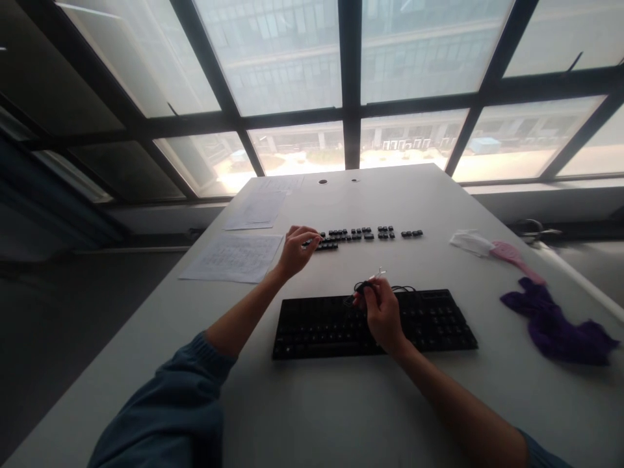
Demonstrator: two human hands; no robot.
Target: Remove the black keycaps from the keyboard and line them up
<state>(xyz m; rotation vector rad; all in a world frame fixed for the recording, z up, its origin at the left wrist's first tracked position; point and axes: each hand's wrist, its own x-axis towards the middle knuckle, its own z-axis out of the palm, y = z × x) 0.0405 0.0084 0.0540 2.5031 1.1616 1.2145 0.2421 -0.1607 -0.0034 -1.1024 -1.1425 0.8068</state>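
Rows of small black keycaps [361,234] lie on the white table beyond the keyboard. At their left end is my left hand [298,250], its thumb and fingers pinched on a keycap, partly hidden by the fingers. Nearer to me lies a black keyboard [316,328], its top left part showing a bare dark area without keycaps. Above its middle, my right hand [383,312] is closed around a keycap puller [379,273] whose thin shiny wire ends stick out past the fingers. A black cable [403,288] loops behind the keyboard.
Printed paper sheets [234,258] lie on the left of the table [312,409]. On the right are a white and pink brush-like item [509,252] and a crumpled purple cloth [560,325]. Large windows [409,52] stand behind the table's far edge.
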